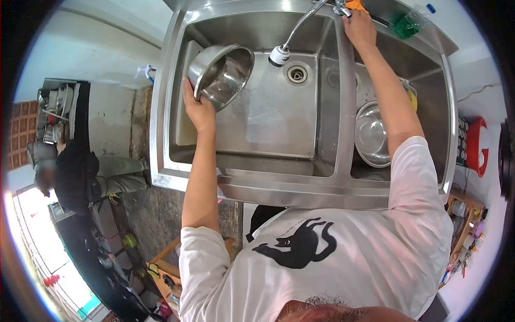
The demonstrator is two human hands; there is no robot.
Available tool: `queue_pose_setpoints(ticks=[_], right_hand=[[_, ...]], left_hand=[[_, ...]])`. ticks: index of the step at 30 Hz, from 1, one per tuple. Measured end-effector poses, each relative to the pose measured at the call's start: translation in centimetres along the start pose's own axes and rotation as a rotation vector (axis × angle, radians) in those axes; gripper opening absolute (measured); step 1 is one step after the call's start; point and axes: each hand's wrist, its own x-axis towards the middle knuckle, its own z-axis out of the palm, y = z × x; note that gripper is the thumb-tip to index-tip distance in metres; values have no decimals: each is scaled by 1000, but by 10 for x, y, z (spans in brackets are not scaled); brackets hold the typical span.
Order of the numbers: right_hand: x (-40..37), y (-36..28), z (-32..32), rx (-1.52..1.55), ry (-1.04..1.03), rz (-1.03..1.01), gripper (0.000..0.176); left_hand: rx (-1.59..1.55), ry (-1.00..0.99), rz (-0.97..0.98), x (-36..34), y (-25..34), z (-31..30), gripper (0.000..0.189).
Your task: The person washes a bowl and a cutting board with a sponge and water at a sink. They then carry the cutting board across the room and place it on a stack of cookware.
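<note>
My left hand (200, 111) grips the rim of a shiny stainless steel bowl (222, 78), which is tilted on its side over the left part of the larger sink basin (279, 134). At the back edge of the sink, my right hand (360, 32) has its fingers closed at the faucet handle (346, 12), partly hiding it. A flexible spout with a white spray head (279, 56) hangs over the larger basin, to the right of the bowl. Water seems to come from it, though faintly seen. Below lies the round drain (296, 74).
A second metal bowl (371, 135) sits in the smaller right basin, partly behind my right arm. An orange cloth-like thing (356, 5) and a green-tinted plastic bottle (411, 24) are on the back ledge. A red container (476, 146) stands right of the sink.
</note>
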Motion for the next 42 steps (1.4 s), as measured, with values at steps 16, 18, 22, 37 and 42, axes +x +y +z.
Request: queue_pose_setpoints(ticks=[16, 18, 22, 37, 42], right_hand=[[20, 22, 18, 256, -414, 302, 54], [12, 6, 5, 168, -342, 449, 55], [-41, -42, -60, 359, -107, 353, 52], [-263, -148, -231, 961, -455, 138, 43], [-267, -178, -250, 1195, -519, 283, 61]], left_hand=[[41, 197, 332, -21, 65, -69, 72], [-18, 208, 357, -27, 75, -77, 73], [1, 220, 489, -35, 78, -106, 68], [-619, 218, -267, -80, 17, -86, 36], [-823, 38, -550, -112, 38, -85, 32]])
